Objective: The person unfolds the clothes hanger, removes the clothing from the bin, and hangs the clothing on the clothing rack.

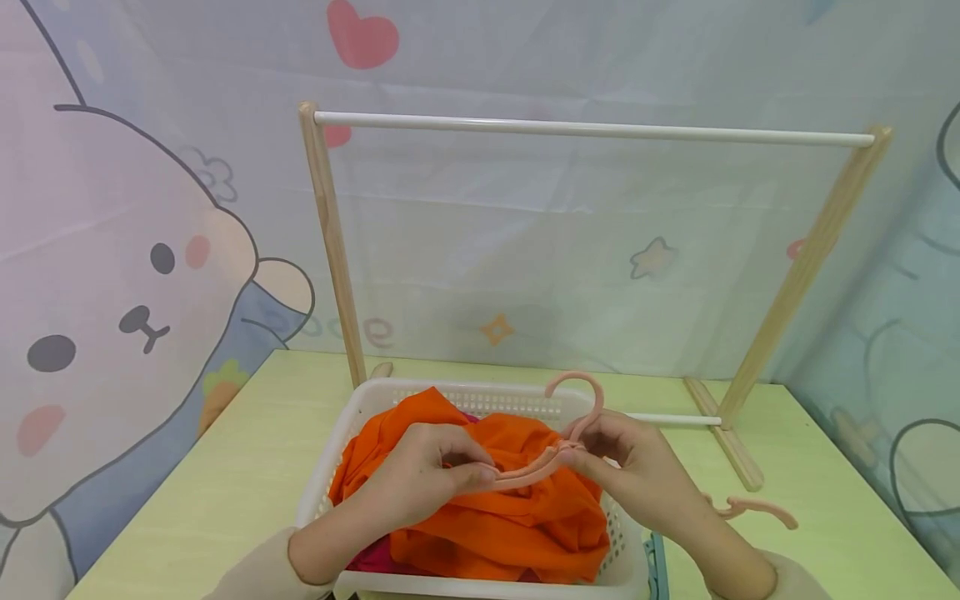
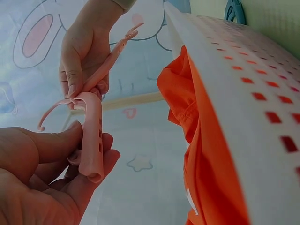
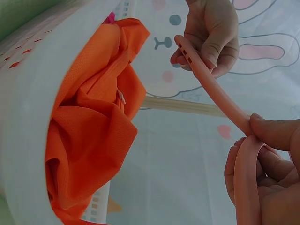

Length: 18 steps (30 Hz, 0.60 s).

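A pink plastic clothes hanger [image 1: 528, 477] is held above a white basket [image 1: 487, 387], its hook pointing up. My left hand [image 1: 427, 471] pinches one arm of the hanger near its end between thumb and fingers. With thumb and fingers, my right hand [image 1: 637, 462] grips the hanger's middle, just under the hook. The right wrist view shows small slots along the hanger arm [image 3: 213, 91] by the left hand. Orange cloth [image 1: 510, 533] lies crumpled in the basket below both hands, with some magenta cloth [image 1: 378, 557] under it.
A rack with wooden legs [image 1: 806, 275] and a white top bar [image 1: 592, 127] stands behind the basket. Another pink hanger [image 1: 757, 505] lies on the table right of the basket. A blue-green plastic item [image 1: 657, 567] sits against the basket's right side, partly hidden.
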### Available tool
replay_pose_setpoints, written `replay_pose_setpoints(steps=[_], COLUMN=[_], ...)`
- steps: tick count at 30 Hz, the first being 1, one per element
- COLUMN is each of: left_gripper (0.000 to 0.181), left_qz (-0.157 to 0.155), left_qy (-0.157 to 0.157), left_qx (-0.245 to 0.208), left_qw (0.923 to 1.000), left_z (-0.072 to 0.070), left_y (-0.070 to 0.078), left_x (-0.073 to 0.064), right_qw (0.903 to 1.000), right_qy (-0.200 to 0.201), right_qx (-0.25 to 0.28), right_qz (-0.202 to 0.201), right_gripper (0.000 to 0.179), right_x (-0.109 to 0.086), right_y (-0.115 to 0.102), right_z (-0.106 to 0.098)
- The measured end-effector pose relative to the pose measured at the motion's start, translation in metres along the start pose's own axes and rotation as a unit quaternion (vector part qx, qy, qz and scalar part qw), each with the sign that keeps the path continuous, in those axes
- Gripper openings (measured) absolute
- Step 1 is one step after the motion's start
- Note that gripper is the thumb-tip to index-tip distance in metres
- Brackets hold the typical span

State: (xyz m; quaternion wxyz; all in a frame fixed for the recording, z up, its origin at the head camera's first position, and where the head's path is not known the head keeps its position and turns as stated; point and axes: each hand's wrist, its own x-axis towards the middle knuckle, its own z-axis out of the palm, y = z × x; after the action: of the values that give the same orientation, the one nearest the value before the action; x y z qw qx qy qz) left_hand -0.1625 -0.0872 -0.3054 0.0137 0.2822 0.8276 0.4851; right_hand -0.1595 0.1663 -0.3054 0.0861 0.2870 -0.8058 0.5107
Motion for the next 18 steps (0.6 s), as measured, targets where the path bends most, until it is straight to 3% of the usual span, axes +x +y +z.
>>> replay_pose_setpoints(steps=[6, 9, 13, 18], left_gripper=[0.008, 0.01, 0.016, 0.021], left_qz=[0.006, -0.012, -0.043, -0.046], left_qy=[0.021, 0.045, 0.069, 0.092], left_qx=[-0.013, -0.04, -0.106, -0.151], left_qw=[0.9997, 0.9981, 0.991, 0.9831], left_z=[-0.0002, -0.0009, -0.0039, -0.0071], left_y=[-0.0013, -0.0007, 0.0011, 0.0004], left_x=[0.0003, 0.0005, 0.0001, 0.0006], right_qw=[1.0, 0.9999, 0.9991, 0.998], right_qy=[0.002, 0.003, 0.01, 0.018], right_qx=[-0.004, 0.004, 0.009, 0.005], right_qz=[0.002, 0.014, 0.039, 0.06], right_gripper=[0.007, 0.009, 0.012, 0.016], right_x=[0.0002, -0.0002, -0.0007, -0.0011], right_y=[0.0001, -0.0003, -0.0018, -0.0041], right_z=[-0.0018, -0.0028, -0.0036, -0.0042])
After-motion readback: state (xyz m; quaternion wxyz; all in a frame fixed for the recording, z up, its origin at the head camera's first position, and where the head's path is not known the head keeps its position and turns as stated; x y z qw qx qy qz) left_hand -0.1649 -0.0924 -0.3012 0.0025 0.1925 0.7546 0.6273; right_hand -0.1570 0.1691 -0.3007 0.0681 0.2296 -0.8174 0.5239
